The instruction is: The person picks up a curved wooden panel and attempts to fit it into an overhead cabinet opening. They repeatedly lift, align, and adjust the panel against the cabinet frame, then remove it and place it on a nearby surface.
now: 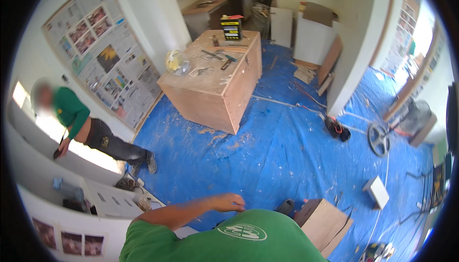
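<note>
— Where is the left hand [228, 202]?
— In front of the green shirt [239, 240], above the blue sheet [267, 152]. The fingers curl a little. It holds nothing I can see.
— And the right hand?
— It is not in view.
— What is close by?
— A wood board [322, 224] lies on the sheet, just right of the shirt. A person in green [71, 111] leans at the left wall. The big wood box [215, 78] stands far off.

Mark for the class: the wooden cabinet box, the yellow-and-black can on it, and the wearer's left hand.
wooden cabinet box [210, 102]: head view, front panel.
yellow-and-black can [232, 28]: head view, its side.
left hand [228, 202]: head view, back of hand.
</note>
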`<state>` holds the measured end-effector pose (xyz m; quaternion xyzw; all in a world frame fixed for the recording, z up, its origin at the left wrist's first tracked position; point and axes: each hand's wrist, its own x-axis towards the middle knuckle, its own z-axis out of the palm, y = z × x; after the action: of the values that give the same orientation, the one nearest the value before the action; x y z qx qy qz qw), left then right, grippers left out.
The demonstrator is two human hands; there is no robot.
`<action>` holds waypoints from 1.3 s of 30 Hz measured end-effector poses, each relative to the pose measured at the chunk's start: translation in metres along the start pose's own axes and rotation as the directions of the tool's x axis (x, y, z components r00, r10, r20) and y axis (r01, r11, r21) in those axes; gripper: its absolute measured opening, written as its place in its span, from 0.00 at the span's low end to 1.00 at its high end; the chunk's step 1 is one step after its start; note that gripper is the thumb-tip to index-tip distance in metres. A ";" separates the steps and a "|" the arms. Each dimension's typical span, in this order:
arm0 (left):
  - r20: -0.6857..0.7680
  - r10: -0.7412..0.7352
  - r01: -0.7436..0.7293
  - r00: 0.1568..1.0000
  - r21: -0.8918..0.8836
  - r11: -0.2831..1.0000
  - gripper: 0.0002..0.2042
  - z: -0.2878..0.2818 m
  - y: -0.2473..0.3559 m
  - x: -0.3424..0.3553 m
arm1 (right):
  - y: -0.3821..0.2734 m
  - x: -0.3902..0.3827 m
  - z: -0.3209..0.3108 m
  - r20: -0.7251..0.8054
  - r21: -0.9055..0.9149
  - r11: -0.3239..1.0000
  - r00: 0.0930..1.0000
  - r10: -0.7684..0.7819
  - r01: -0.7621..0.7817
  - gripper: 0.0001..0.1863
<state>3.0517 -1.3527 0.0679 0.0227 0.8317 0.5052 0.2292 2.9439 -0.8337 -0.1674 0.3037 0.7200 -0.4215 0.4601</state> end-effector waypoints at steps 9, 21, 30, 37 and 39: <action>-0.307 -0.764 0.712 0.567 -0.282 0.643 0.21 0.102 -0.127 -0.029 | -0.194 0.126 -0.152 0.014 0.005 0.976 0.976 -0.219 0.219 0.06; -0.029 -0.746 0.001 0.666 -0.999 0.039 0.26 0.155 -0.204 0.119 | -0.468 0.095 -0.051 0.322 -0.555 0.583 0.800 -0.507 0.593 0.09; 0.041 -0.797 0.211 0.603 -0.971 0.109 0.21 -0.035 -0.263 0.215 | -0.538 0.101 -0.067 -0.092 -0.616 0.768 0.952 -0.292 0.176 0.07; -0.177 -0.759 0.290 0.627 -0.851 0.438 0.19 -0.263 -0.258 0.340 | -0.522 0.186 -0.063 0.624 -0.781 -0.124 0.760 -0.185 0.612 0.09; -0.241 -0.717 0.280 0.655 -0.804 0.525 0.18 -0.319 -0.248 0.384 | -0.530 0.207 -0.042 0.572 -0.789 0.169 0.806 -0.151 0.591 0.11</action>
<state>2.6272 -1.6353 -0.1585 -0.4642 0.5656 0.6723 0.1127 2.4081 -1.0300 -0.1746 -0.3061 0.7754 -0.0565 0.5495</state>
